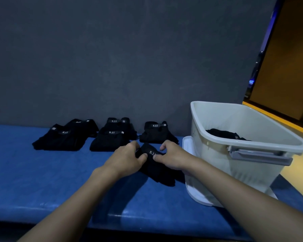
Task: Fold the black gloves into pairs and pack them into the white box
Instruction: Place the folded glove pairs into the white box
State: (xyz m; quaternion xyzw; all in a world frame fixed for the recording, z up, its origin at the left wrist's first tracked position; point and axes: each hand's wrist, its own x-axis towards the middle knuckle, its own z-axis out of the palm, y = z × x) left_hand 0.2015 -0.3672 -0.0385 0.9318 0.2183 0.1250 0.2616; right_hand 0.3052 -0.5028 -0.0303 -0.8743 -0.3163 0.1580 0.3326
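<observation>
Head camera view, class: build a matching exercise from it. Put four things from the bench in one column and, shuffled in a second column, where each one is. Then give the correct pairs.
Things
1. white box
2. nearest black glove
3. white lid
4. leftmost glove pile

Places
A. under the box, on the blue bench
B. pinched between left hand and right hand
C. at the right, with a folded glove inside
D. far left of the row by the grey wall

Pairs: 1-C, 2-B, 3-A, 4-D
</observation>
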